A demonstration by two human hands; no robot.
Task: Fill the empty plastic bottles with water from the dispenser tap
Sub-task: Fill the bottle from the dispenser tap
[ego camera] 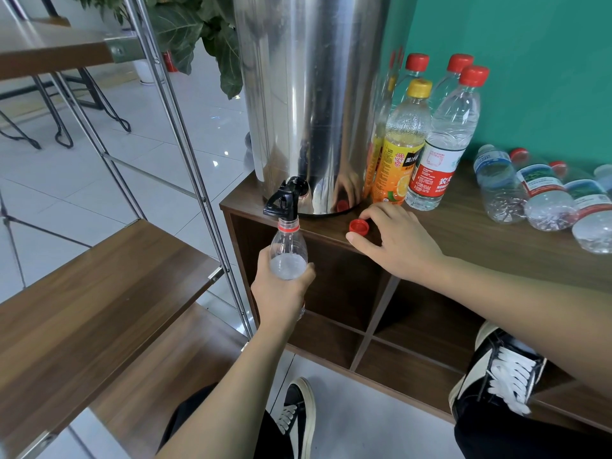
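Leftmost, the left hand (281, 289) is wrapping its fingers around a clear uncapped plastic bottle (287, 251), holding its mouth right under the black tap (285, 200) of the tall stainless-steel dispenser (311, 94). Right of it, the right hand (394, 241) is resting on the brown wooden cabinet top (496, 233), its thumb and fingers loosely curling beside a small red screw cap (359, 226); whether they are touching it is unclear.

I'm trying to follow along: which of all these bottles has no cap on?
The bottle held by the left hand under the black tap. Its neck is open; the others shown with tops wear caps.
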